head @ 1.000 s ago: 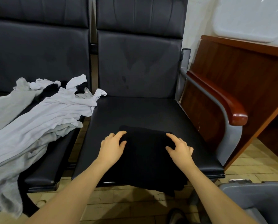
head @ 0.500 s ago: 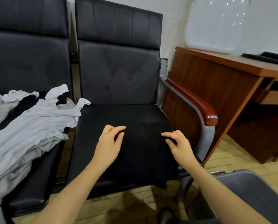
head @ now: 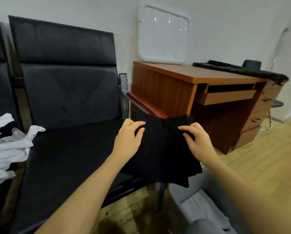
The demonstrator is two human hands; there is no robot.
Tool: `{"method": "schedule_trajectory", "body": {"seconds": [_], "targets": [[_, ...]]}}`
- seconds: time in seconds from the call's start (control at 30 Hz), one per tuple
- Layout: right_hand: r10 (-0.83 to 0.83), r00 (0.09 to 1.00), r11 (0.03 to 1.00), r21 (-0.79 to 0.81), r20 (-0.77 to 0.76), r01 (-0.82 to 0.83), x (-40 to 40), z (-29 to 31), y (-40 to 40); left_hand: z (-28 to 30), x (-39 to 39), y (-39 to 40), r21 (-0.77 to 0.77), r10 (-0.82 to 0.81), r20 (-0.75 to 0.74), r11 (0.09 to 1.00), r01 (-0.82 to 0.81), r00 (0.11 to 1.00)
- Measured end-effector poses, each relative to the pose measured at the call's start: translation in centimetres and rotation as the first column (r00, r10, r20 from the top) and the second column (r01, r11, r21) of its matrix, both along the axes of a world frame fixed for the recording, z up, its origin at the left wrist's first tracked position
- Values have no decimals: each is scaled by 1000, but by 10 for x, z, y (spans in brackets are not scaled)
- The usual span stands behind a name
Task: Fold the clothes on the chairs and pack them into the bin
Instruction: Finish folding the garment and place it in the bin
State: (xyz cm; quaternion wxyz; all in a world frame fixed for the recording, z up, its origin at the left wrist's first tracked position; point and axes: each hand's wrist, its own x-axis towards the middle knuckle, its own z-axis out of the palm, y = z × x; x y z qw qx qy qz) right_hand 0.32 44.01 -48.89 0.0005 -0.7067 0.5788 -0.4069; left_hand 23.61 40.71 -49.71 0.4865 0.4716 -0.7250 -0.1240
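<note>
- Bin (head: 192, 198): grey, lower right, nearest the camera; rim and inner wall partly in view, much hidden by the right forearm; contents not discernible.
- Black garment (head: 161, 149): folded to a compact rectangle, lifted clear of the seat, hanging between both hands above the chair's front right corner and the bin's near edge; lower corners drooping loose.
- Left hand (head: 128, 141): fingers curled, pinching the garment's upper left edge, thumb on top.
- Right hand (head: 196, 141): fingers curled, pinching the upper right edge in the same manner.
- Chair (head: 70, 159): black seat, bare where the garment is judged to have been folded; red-brown armrest (head: 146, 105) just behind the garment.
- White clothes (head: 6, 146): unfolded heap on the neighbouring seat at far left, a dark piece showing among them; judged still awaiting folding.
- Desk (head: 192, 76): wooden, beyond the armrest, dark cloth lying along its top.
- Step in hand, as judged: transfer of the folded piece to the bin.
- Risk 1: fold opening in transit, caused by support at the top edge only and unsupported lower layers.
- Risk 2: snagging on the armrest or bin rim, caused by the trailing corners during a low carry.
- Risk 3: crumpling on release, caused by dropping rather than laying flat on the bin floor.
</note>
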Motion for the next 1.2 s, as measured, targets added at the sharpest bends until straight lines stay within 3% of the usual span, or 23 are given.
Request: {"method": "schedule_trajectory", "body": {"seconds": [0.2, 0.43, 0.63, 0.7, 0.8, 0.93, 1.0, 1.1, 1.2], "targets": [[-201, 978, 976, 92, 59, 195, -124, -49, 22, -37, -136, -21, 56, -207, 98, 978, 202, 973], [-419, 902, 863, 358, 109, 357, -232, -152, 70, -136, -282, -26, 337, -480, 177, 850, 405, 859], [-593, 804, 675, 576, 54, 460, -269, -259, 123, -254, -356, -2, 596, -653, 247, 685, 419, 716], [-649, 760, 596, 640, 28, 485, -274, -291, 139, -289, -368, 11, 678, -745, 243, 589, 441, 621], [-724, 690, 470, 723, -14, 507, -278, -328, 154, -329, -383, 22, 732, -839, 260, 495, 469, 479], [-772, 623, 313, 778, -127, 546, -284, -363, 169, -364, -411, 32, 767, -884, 251, 430, 476, 394], [-770, 598, 195, 810, -222, 552, -289, -375, 172, -377, -421, 40, 772, -886, 272, 433, 465, 374], [-706, 616, 27, 855, -350, 517, -293, -381, 167, -386, -428, 46, 704, -805, 542, 592, 393, 243], [-673, 653, 90, 838, -347, 538, -292, -378, 156, -377, -425, 41, 635, -749, 628, 651, 416, 214]]}}
